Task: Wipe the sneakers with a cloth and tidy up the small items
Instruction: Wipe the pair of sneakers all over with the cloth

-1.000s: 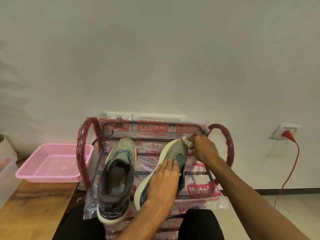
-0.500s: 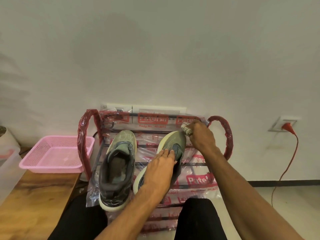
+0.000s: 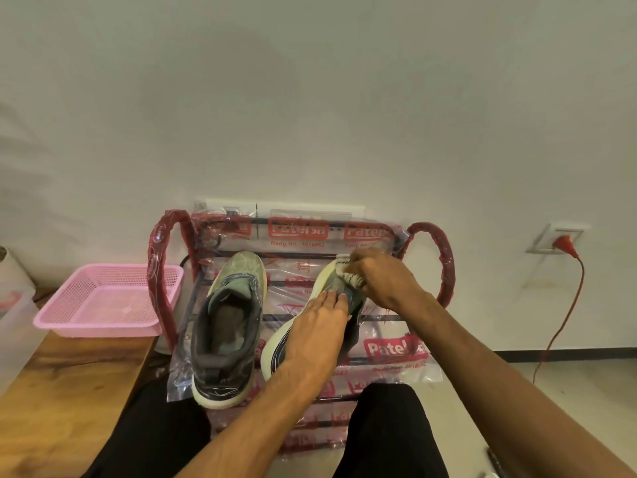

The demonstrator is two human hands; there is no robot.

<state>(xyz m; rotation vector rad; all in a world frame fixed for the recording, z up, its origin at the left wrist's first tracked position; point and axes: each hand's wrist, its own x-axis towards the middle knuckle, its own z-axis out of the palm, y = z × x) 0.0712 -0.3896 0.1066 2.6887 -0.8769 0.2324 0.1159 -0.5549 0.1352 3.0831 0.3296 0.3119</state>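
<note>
Two grey-green sneakers with pale soles lie on a plastic-wrapped rack (image 3: 396, 353). The left sneaker (image 3: 225, 326) sits upright, its opening facing me. The right sneaker (image 3: 327, 281) is tilted onto its side. My left hand (image 3: 317, 329) presses flat on the right sneaker's upper with straight fingers. My right hand (image 3: 382, 281) grips a bunched pale cloth (image 3: 350, 272) against that sneaker's toe area. Most of the cloth is hidden inside my fist.
An empty pink mesh basket (image 3: 103, 301) stands on a wooden bench (image 3: 62, 401) at the left. The rack has red wrapped side loops (image 3: 444, 267). A red plug and cord (image 3: 565, 246) hang from a wall socket at the right. My dark-trousered legs are below.
My right hand with the cloth slid from the toe tip back down over the right sneaker's upper. My left hand stayed pressing on the sneaker.
</note>
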